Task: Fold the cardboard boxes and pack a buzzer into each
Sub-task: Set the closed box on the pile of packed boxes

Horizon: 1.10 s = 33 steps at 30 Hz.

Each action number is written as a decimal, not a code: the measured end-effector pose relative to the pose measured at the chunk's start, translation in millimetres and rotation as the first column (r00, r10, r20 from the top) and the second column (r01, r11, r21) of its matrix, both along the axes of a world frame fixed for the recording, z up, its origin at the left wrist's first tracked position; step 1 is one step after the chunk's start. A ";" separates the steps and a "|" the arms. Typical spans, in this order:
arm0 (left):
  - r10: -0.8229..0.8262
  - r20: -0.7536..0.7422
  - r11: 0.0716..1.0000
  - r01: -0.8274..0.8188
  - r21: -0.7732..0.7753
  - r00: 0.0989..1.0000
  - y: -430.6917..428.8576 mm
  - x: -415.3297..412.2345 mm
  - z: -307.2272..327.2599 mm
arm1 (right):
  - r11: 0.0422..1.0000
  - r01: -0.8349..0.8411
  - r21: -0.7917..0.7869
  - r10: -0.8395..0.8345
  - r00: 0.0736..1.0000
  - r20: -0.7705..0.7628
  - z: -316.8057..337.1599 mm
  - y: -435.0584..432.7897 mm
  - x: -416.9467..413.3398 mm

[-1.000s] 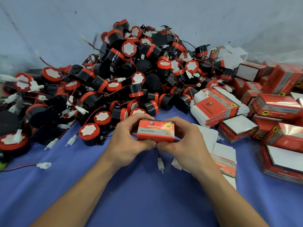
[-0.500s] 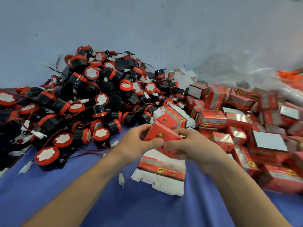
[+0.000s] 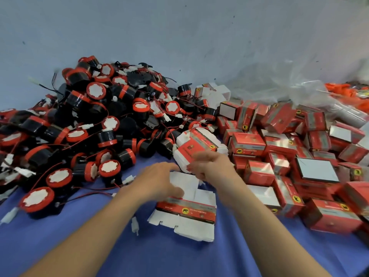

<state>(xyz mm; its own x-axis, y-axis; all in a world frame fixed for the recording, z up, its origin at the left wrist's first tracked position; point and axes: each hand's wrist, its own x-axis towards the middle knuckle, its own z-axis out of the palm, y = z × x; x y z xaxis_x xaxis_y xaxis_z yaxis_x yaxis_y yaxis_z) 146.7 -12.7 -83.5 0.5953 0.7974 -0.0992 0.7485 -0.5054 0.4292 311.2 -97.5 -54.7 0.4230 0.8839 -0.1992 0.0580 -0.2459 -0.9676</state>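
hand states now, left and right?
Left hand: open, fingers spread over the flat carton blank.
Right hand: blurred, looks open, nothing held.

Black cylindrical plastic buzzers (image 3: 95,124), red-rimmed, white-faced, red-wired: heaped at left. Flat red-and-white cardboard box blanks (image 3: 185,212): lying unfolded at centre; second stack of blanks (image 3: 197,144) tilted just behind. Folded red cardboard boxes (image 3: 289,156): piled at right.
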 end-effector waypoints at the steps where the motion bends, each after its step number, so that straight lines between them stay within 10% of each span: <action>1: 0.017 0.040 1.000 -0.016 -0.016 0.999 0.9 -0.6 -3.1 | 0.999 -0.020 -0.026 0.023 0.991 0.134 -8.5 -3.0 -3.8; 11: 0.372 0.559 0.919 -0.213 -0.331 0.741 22.5 -25.8 3.6 | 0.992 -0.106 0.073 0.035 0.766 0.642 -21.2 -10.6 -31.5; 18: 0.575 0.741 0.812 -0.134 -0.568 0.345 17.0 -63.7 17.7 | 0.965 -0.002 0.263 -0.070 0.962 0.264 -17.0 18.7 -45.3; 25: 0.564 0.730 0.736 0.166 -0.657 0.386 12.6 -124.7 13.0 | 0.928 0.263 0.264 -0.240 0.964 -0.116 -27.2 54.4 -84.4; 33: 0.581 0.731 0.772 0.042 -0.634 0.358 1.7 -125.3 -1.3 | 0.968 0.084 0.238 -0.119 0.983 0.136 -57.6 44.4 -110.5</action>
